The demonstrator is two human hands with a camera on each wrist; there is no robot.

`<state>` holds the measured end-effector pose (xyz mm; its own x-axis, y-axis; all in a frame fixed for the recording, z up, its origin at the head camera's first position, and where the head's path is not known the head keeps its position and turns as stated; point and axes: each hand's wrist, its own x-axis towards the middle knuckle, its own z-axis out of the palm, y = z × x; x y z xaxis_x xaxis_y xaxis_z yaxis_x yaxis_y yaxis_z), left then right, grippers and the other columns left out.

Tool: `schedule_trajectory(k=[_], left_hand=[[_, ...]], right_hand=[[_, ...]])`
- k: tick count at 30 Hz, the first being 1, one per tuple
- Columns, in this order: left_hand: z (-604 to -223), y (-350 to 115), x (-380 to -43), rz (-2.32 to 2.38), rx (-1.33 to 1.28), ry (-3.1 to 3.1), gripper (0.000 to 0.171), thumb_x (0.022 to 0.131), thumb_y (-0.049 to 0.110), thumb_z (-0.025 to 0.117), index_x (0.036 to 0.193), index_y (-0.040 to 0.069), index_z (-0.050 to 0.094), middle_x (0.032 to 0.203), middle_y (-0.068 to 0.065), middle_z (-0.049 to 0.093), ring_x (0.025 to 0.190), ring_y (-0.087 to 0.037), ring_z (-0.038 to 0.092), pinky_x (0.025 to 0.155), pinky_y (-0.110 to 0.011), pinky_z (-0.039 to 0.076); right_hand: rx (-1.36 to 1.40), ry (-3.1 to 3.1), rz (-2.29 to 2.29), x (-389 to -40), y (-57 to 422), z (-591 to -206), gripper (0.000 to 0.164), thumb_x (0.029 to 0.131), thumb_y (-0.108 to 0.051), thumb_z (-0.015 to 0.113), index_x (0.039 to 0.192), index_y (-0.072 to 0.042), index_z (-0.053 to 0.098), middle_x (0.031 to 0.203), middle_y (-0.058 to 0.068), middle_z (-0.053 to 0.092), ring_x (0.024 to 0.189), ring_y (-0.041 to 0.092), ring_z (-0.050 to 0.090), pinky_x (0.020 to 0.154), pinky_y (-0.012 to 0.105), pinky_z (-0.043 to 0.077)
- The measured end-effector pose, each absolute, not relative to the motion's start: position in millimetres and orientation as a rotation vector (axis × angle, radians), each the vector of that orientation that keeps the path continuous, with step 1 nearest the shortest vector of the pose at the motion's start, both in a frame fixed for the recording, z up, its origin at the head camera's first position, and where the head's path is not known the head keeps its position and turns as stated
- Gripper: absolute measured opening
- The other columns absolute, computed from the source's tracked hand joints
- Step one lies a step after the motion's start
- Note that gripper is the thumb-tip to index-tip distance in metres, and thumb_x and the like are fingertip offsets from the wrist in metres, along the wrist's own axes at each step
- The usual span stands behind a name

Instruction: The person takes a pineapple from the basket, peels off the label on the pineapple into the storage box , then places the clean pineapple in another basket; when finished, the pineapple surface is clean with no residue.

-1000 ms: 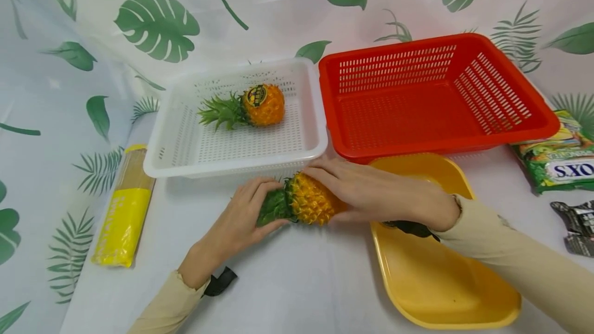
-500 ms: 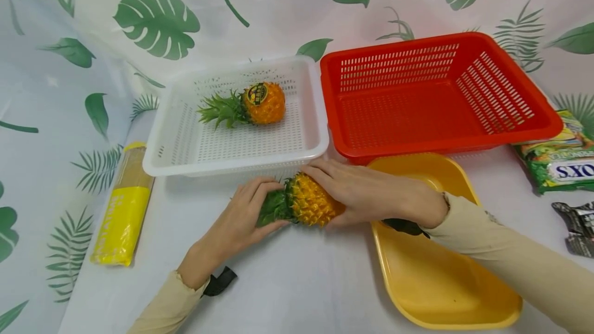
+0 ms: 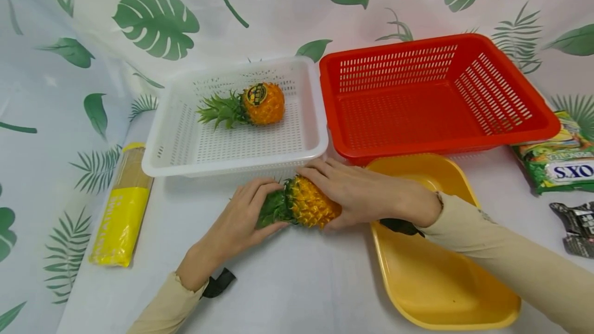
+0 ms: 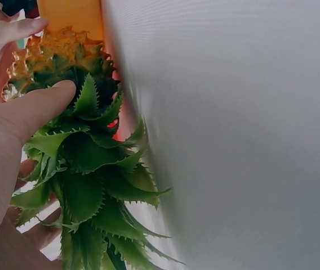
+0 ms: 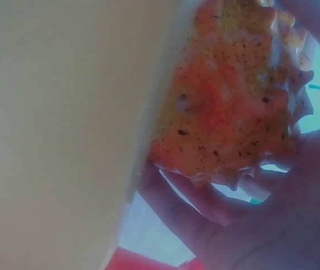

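Observation:
A small pineapple (image 3: 313,204) lies on its side on the white cloth, in front of the white basket, held between both hands. My left hand (image 3: 238,218) grips its green crown (image 4: 87,185); in the left wrist view the thumb lies along the leaves near the fruit. Around the yellow-orange body, at the bottom end, my right hand (image 3: 355,192) curls its fingers and thumb. The right wrist view shows the fruit's spiny orange base (image 5: 222,107) close up, partly hidden by a pale yellow surface. A second pineapple (image 3: 264,104) with a round label rests inside the white basket (image 3: 236,161).
A red basket (image 3: 441,146) stands at the back right. Below the right forearm is a yellow tub (image 3: 445,282). On the left lies a yellow pasta packet (image 3: 122,215); a green snack bag (image 3: 557,161) and a black packet (image 3: 577,226) lie at the far right.
My right hand and forearm have shifted slightly left around the pineapple's body. The left hand and the pineapple stay almost still.

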<state>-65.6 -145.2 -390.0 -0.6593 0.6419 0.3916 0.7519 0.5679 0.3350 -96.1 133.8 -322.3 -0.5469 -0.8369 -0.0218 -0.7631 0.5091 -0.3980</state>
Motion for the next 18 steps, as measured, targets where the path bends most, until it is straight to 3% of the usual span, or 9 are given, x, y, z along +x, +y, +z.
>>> schedule_trajectory(k=[12,18], left_hand=[[-381,-150,-65,-0.641,-1.191,-2.61,0.072,0.087,0.04,0.087,0.141,0.003,0.056,0.136,-0.011,0.059,0.12,-0.03,0.061,0.102,-0.049,0.052],[-376,-158,-63,-0.763,-1.266,-2.578,0.067,0.103,0.058,0.056,0.146,0.007,0.056,0.14,-0.009,0.059,0.125,-0.027,0.058,0.106,-0.047,0.049]], right_hand=[[-1.392,2.562,-0.505,-96,132,-323,0.096,0.076,-0.036,0.094,0.148,0.001,0.042,0.144,0.012,0.05,0.126,0.03,0.054,0.103,0.048,0.054],[-1.447,2.57,-0.455,-91,138,-313,0.098,0.074,-0.038,0.095,0.148,0.0,0.045,0.147,0.011,0.05,0.127,0.03,0.054,0.1,0.045,0.056]])
